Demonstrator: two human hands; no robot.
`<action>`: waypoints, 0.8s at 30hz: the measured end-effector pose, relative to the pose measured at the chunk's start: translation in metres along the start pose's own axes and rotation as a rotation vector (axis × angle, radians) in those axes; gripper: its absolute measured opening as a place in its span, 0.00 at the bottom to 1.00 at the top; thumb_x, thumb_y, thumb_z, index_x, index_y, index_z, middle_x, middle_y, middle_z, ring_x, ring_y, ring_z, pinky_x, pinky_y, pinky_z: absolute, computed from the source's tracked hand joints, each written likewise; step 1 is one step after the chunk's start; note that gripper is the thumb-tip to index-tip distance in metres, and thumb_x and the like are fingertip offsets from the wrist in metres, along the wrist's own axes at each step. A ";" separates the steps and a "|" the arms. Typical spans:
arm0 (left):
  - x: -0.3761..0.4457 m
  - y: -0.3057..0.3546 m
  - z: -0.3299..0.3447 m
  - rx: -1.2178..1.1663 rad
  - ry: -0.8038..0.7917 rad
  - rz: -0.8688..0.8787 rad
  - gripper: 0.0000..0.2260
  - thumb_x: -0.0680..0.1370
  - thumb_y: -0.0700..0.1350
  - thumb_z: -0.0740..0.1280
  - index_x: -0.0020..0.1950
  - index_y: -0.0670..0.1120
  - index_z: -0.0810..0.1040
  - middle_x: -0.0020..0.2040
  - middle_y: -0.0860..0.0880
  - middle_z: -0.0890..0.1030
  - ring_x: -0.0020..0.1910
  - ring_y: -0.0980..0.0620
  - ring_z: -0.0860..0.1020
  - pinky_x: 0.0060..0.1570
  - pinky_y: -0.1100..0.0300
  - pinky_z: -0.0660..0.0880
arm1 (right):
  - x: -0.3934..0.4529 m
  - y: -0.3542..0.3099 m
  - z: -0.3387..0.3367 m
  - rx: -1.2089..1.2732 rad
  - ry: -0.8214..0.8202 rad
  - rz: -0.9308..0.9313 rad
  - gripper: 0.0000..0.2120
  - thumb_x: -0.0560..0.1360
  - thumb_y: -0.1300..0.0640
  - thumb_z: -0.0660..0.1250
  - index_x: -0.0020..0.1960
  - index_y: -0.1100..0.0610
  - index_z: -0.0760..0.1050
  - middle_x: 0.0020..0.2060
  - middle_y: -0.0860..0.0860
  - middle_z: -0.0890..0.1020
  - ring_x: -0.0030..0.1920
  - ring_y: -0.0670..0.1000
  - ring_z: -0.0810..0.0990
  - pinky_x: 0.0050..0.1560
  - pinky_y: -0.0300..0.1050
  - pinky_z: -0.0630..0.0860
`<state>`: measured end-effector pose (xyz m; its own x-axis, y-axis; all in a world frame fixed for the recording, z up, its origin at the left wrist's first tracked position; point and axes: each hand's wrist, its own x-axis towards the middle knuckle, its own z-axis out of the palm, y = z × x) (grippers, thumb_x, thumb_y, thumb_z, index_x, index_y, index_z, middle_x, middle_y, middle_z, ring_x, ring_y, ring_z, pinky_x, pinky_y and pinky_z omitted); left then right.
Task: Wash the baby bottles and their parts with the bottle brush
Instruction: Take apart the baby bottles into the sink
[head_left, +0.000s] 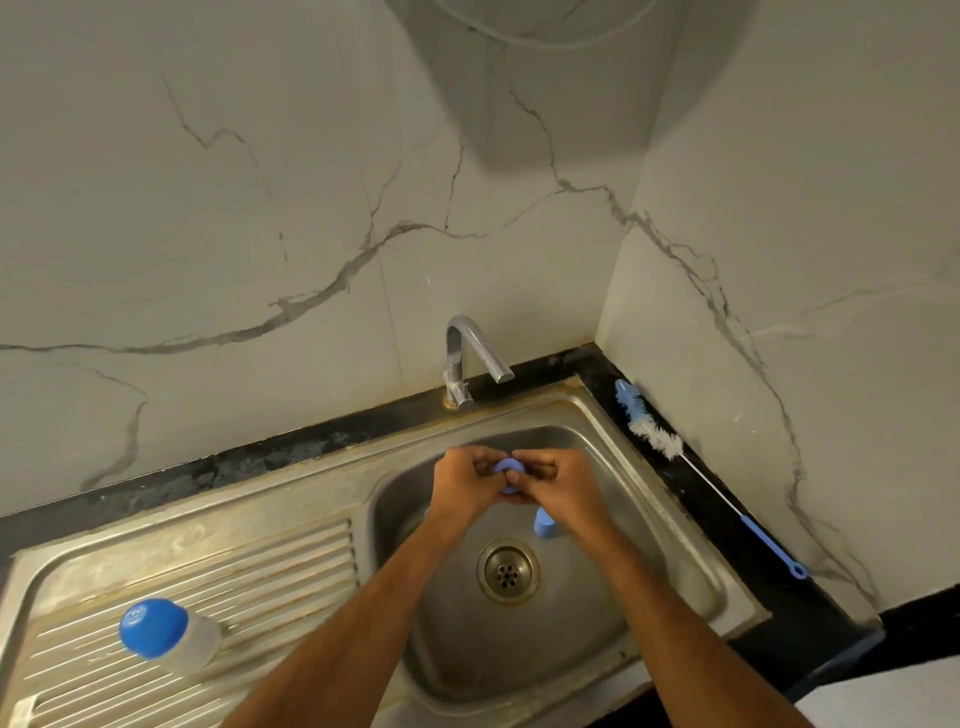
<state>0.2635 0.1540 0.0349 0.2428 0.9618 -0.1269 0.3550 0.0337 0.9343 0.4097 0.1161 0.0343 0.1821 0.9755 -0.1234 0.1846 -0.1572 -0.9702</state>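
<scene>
Bottle (171, 636) with blue cap lies on the sink's (691, 525) ribbed drainboard, well left of the basin. I see the bottle brush (670, 447) on the black ledge at right, untouched. Over the basin my left hand (462, 480) and right hand (558, 483) both pinch a blue ring (506, 466) (fingers curled round it). Another blue part (543, 522) stands below the right wrist.

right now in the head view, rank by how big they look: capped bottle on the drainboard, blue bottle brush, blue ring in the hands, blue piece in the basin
1. Long blue-and-white bottle brush, longest
2. Clear blue-capped bottle, nearer the camera
3 and 4. Blue plastic ring and blue piece: both partly hidden, too alike to rank
</scene>
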 end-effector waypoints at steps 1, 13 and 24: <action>0.000 0.002 -0.001 -0.081 -0.039 -0.037 0.10 0.74 0.37 0.75 0.55 0.42 0.84 0.49 0.47 0.86 0.48 0.51 0.86 0.49 0.54 0.84 | 0.000 0.000 -0.001 -0.001 0.004 -0.004 0.16 0.74 0.64 0.73 0.61 0.61 0.79 0.50 0.57 0.85 0.46 0.49 0.86 0.47 0.45 0.84; -0.005 0.005 -0.002 -0.387 -0.081 -0.238 0.10 0.76 0.30 0.70 0.56 0.37 0.83 0.50 0.39 0.86 0.47 0.43 0.86 0.45 0.55 0.84 | 0.011 0.007 -0.010 -0.271 -0.087 -0.077 0.18 0.70 0.56 0.78 0.59 0.53 0.81 0.51 0.47 0.85 0.52 0.46 0.83 0.52 0.41 0.82; 0.011 -0.002 0.015 -0.642 0.083 -0.429 0.13 0.72 0.30 0.64 0.51 0.37 0.85 0.45 0.39 0.86 0.44 0.45 0.84 0.45 0.55 0.82 | 0.020 0.013 -0.018 -0.263 -0.027 -0.031 0.15 0.69 0.65 0.76 0.53 0.53 0.82 0.44 0.47 0.85 0.46 0.45 0.84 0.46 0.37 0.81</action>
<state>0.2795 0.1605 0.0268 0.1246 0.8452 -0.5198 -0.1966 0.5345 0.8220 0.4334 0.1310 0.0232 0.1471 0.9837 -0.1037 0.4349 -0.1585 -0.8864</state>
